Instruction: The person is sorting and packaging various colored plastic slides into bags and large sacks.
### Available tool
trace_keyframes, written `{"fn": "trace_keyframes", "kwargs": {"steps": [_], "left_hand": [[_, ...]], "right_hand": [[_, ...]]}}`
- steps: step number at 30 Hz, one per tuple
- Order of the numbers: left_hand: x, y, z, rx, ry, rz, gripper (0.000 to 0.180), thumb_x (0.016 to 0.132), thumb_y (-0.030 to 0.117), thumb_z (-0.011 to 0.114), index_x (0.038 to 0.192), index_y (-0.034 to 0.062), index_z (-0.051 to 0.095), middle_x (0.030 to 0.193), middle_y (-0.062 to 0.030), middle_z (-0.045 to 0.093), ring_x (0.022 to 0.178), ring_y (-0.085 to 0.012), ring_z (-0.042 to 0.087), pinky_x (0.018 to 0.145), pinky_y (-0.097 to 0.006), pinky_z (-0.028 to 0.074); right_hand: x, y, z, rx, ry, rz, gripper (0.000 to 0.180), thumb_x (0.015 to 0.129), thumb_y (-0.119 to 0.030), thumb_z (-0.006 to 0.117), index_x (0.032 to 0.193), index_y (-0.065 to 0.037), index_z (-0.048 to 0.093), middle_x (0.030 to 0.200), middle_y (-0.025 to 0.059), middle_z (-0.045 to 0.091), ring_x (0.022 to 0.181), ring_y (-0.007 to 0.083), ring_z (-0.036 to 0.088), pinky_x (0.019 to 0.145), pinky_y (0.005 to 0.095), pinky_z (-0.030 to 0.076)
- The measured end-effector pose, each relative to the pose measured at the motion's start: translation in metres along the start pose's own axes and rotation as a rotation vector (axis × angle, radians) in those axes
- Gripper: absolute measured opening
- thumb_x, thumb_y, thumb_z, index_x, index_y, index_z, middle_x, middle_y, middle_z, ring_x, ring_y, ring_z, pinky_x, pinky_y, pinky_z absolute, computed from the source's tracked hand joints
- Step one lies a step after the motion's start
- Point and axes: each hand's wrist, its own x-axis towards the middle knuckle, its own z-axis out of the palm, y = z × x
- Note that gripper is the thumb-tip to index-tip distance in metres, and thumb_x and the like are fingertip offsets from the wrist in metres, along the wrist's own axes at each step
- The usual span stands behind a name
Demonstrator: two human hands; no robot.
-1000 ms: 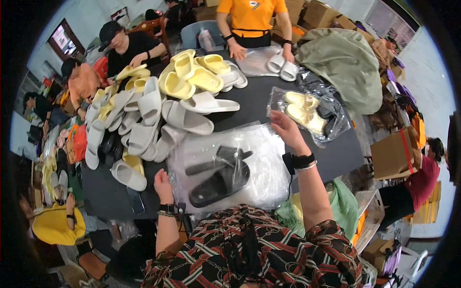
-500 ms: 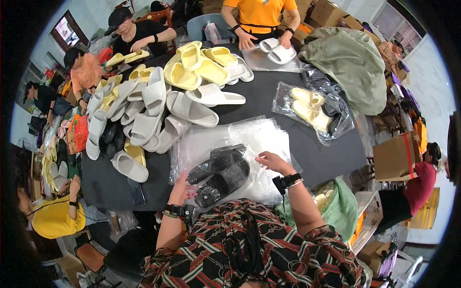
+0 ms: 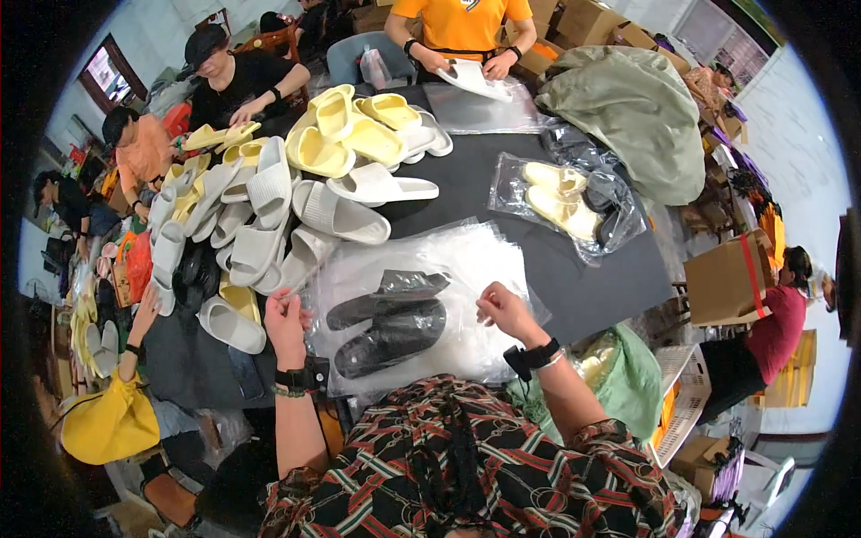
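A pair of black slippers [image 3: 395,336] lies inside a clear plastic bag [image 3: 363,369], on top of a stack of clear bags [image 3: 484,260]. Along the left edge of that bag is my left hand [image 3: 285,325], its fingers closed in a pinch on the plastic. My right hand [image 3: 505,312] is over the right side of the stack, fingers curled together. Whatever its fingertips hold is too small to make out.
Grey slippers [image 3: 260,255] and yellow slippers [image 3: 332,143] are heaped at the left. Bagged slippers [image 3: 565,202] lie at the right, before an olive cloth [image 3: 628,117]. Across the dark table [image 3: 592,296], a person in orange [image 3: 462,31] handles a white slipper [image 3: 475,79].
My left hand has moved left and up to the bag's edge, and the slippers lie flatter. My right hand's fingers have curled in. The person across has lifted a white slipper.
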Motion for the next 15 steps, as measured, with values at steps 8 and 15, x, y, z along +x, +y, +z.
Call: {"fn": "trace_keyframes", "kwargs": {"steps": [8, 15], "left_hand": [[-0.030, -0.026, -0.004, 0.005, 0.010, -0.530, 0.057, 0.091, 0.049, 0.062, 0.118, 0.0033, 0.041, 0.089, -0.0121, 0.054, 0.066, -0.0296, 0.067, 0.049, -0.031, 0.050], [-0.025, -0.052, -0.029, -0.118, -0.114, -0.568, 0.027, 0.094, 0.031, 0.063, 0.094, 0.0064, 0.052, 0.063, -0.0015, 0.052, 0.059, -0.0162, 0.060, 0.049, -0.028, 0.044]], "right_hand": [[-0.022, 0.029, 0.003, -0.432, -0.132, 0.263, 0.039, 0.091, -0.036, 0.064, 0.092, 0.002, 0.060, 0.070, 0.0137, 0.068, 0.062, 0.0192, 0.068, 0.055, 0.0328, 0.052], [-0.029, 0.040, -0.012, -0.121, -0.225, 0.278, 0.021, 0.088, -0.019, 0.069, 0.087, 0.001, 0.060, 0.069, 0.0078, 0.065, 0.060, 0.0142, 0.066, 0.050, 0.0282, 0.051]]}}
